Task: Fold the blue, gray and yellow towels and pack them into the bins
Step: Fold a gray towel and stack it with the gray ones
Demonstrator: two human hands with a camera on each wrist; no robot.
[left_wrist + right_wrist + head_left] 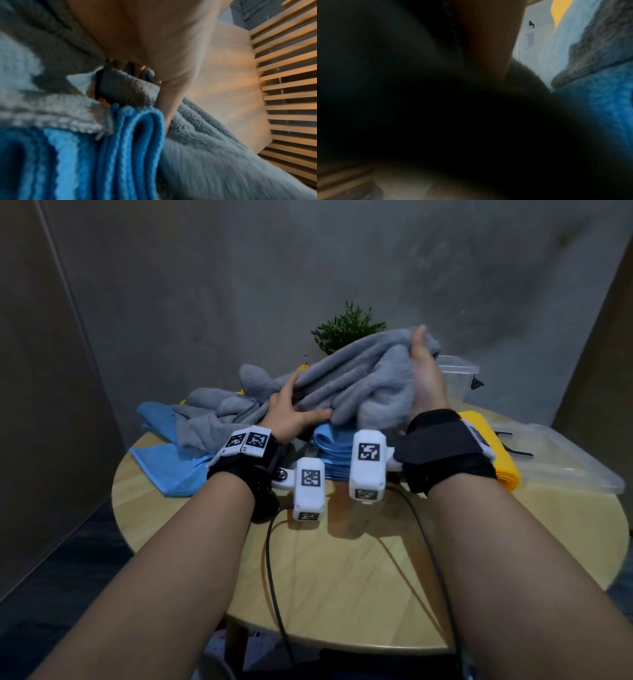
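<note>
No readable text, brand names or numbers in any view. Only markings: black-and-white square fiducial codes, patterns rather than letters. Head view shows two side by side on the left wrist band (247, 441), one on the face and one on the lower end of the left white camera housing (309, 492), and the same pair on the right white camera housing (368, 467). A partial white tag edge sits on the right wrist strap (481, 440), pattern not visible. Both wrist views are too blurred or dark for any markings.
</note>
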